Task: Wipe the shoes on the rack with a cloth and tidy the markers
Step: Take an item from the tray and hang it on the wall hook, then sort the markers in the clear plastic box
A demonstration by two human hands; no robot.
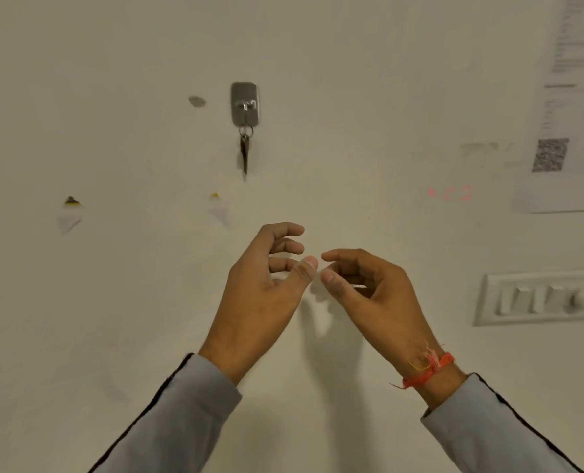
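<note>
Head view: left hand (266, 285) and right hand (369, 288), both empty with fingers loosely curled, thumbs nearly touching before a bare wall (113, 302). Shoes, rack, cloth and markers lie out of frame; their direction, and the nearer hand, cannot be told.

Pale wall (113, 319), metal hook (244, 104) with hanging keys (245, 151), switch panel (539, 298), taped paper sheets (563, 131)

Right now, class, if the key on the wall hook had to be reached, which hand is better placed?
Probably the left hand: it is raised almost directly below the key, empty, fingers loosely curled. The right hand is farther right.
</note>
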